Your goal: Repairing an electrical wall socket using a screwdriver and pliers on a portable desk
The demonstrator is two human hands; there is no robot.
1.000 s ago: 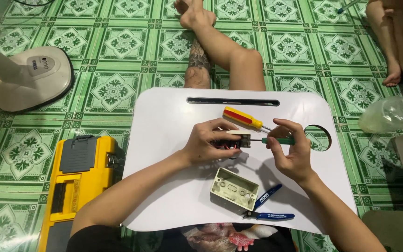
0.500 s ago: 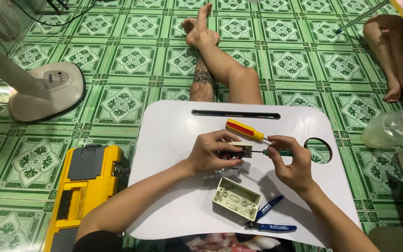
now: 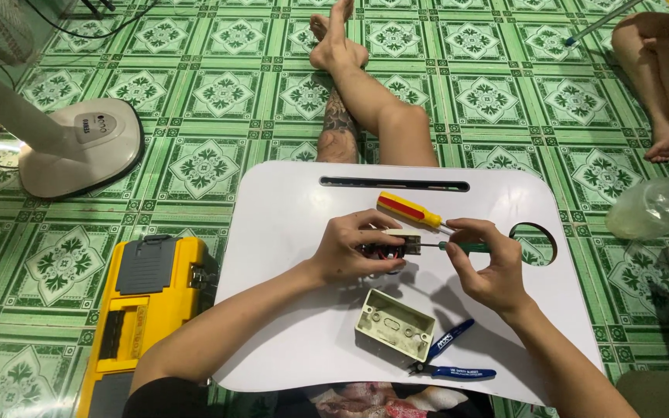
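Head view: left hand (image 3: pixel 354 251) is gripping a small electrical part (image 3: pixel 390 244) with wires showing, fingers closed around it, holding it just above the white lap tray (image 3: pixel 288 232). Right hand (image 3: pixel 489 271) is pinching a green-handled screwdriver (image 3: pixel 458 247), tip pressing into the part's side. Judging by this, screw work on the part is mid-way; the part is out of its housing, and the empty beige box (image 3: pixel 395 325) is lying open on the tray near the hands, not yet joined. Yellow-and-red screwdriver (image 3: pixel 408 210) is lying unused just beyond the hands. Blue-handled pliers (image 3: pixel 451 356) are resting beside the box. Yellow toolbox (image 3: pixel 145 310) is sitting on the floor, left of the tray.
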